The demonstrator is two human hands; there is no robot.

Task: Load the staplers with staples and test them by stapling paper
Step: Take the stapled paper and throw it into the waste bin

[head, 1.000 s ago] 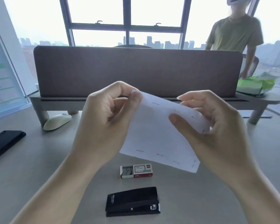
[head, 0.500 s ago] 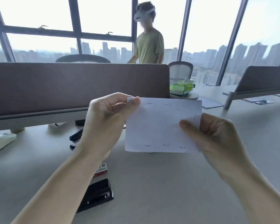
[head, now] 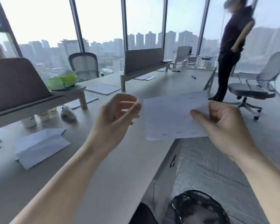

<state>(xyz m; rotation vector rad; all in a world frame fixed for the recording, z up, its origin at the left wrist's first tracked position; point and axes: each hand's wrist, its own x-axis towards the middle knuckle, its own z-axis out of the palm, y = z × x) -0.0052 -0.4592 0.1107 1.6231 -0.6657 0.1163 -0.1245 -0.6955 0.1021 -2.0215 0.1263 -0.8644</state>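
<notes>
Pinched by right hand [head: 223, 125], stapled paper [head: 171, 118] overhangs desk edge [head: 166, 152].

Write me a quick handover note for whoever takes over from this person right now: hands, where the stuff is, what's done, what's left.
Right hand: pinching the right edge of the stapled paper, held in the air over the desk's end.
Left hand: open beside the sheet's left edge, holding nothing; contact with the edge cannot be told.
Done: the sheet carries rows of staples along its top and bottom edges and a few at the right, so stapling has been tested.
Not in view: any stapler or staple box. Folded sheets lie on the desk to the left.
Left: unclear whether every stapler is loaded and tested; look back at the desk to check.
</notes>
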